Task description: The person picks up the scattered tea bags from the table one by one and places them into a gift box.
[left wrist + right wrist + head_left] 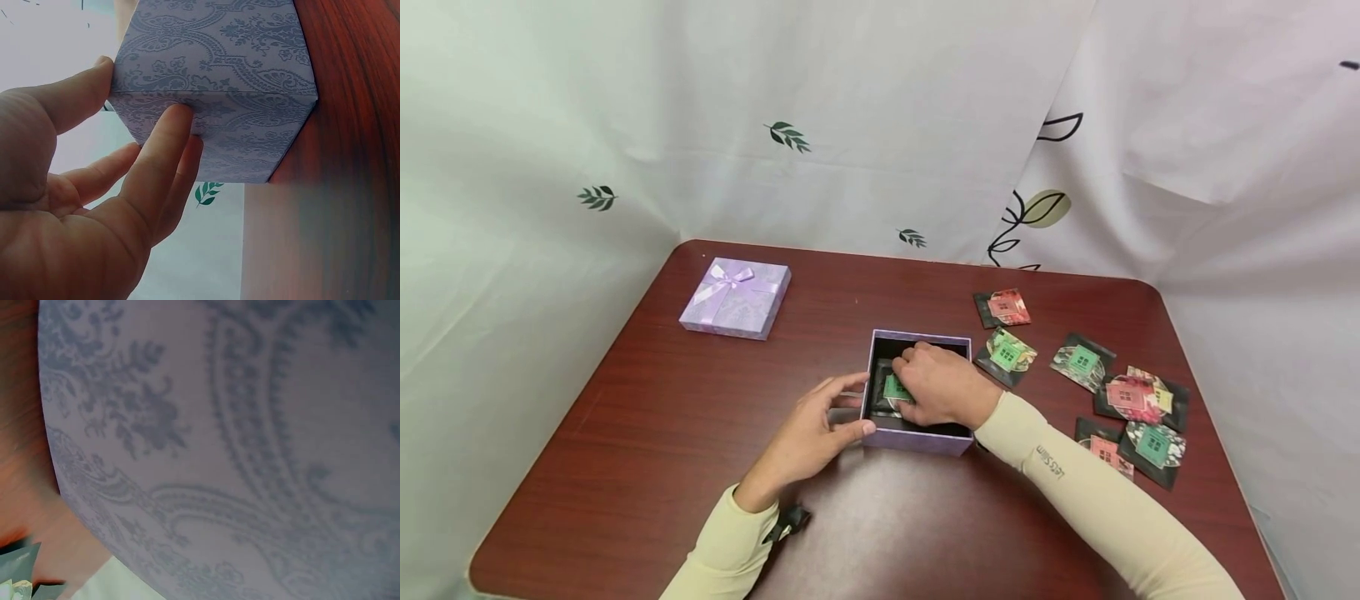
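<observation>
A lilac patterned box [917,442] with a black inside stands lidless on the table. In it lies a dark sachet with a green label [893,388]. My right hand [943,385] reaches in over the right wall, thumb and curled fingers at the sachet; part of the sachet is hidden under the hand. My left hand [816,429] touches the box's left side, its fingers fairly straight against the wall and the thumb at the near corner. In the left wrist view the fingertips [178,115] rest on the patterned wall. The right wrist view shows mostly the box's outer wall [187,450].
The matching lid [741,300] with a ribbon bow lies at the back left. Right of the box are a red-labelled sachet [1003,308], a green-labelled sachet [1006,357] and several more sachets [1127,397], some overlapping. White cloth [850,167] hangs behind the table.
</observation>
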`<state>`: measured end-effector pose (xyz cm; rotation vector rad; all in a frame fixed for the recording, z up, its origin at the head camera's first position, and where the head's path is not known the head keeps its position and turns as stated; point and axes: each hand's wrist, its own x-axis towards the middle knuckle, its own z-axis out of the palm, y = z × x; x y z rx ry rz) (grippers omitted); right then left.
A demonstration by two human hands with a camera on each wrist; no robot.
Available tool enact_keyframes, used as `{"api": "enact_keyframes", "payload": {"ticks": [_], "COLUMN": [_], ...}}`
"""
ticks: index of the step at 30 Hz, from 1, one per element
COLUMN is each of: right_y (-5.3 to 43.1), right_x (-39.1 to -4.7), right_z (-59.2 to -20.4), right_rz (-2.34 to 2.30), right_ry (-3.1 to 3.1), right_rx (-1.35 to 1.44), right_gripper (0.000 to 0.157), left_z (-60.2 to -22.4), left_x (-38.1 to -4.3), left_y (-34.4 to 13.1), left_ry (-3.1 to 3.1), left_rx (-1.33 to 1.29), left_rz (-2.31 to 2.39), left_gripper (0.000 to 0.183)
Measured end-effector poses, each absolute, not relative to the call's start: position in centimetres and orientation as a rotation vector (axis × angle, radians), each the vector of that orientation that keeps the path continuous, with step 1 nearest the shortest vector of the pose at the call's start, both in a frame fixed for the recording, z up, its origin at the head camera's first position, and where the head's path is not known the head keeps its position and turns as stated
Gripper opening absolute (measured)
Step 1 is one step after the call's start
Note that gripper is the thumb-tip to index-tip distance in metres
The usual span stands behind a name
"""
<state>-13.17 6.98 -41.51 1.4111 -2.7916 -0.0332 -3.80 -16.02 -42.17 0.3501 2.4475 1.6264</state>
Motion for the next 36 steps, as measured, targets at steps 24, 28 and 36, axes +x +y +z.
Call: {"api": "enact_keyframes", "payload": {"ticks": [24, 28, 36], "right_y": [13.2, 15.2, 19.0], "right_x": [-14.1, -14.3, -15.8], "right_z": [-37.3, -37.2, -39.0], "right_rz": [0.748, 0.718, 0.73], "right_ry": [-2.837, -2.917, -2.924], "right_rx": [1.153, 1.025, 0.891], "right_gripper": [0.06, 0.066, 0.065], "left_z": [-42.3, -42.3, -42.4], "left_x": [-3.8, -3.8, -3.9], "left_y": [-16.0, -16.0, -16.0], "left_ry": [2.439, 2.439, 2.439], "left_rx": [0.334, 0.335, 0.349], "left_rz": [1.645, 1.64, 1.643], "left_gripper": [0.069, 0.07, 0.069]}}
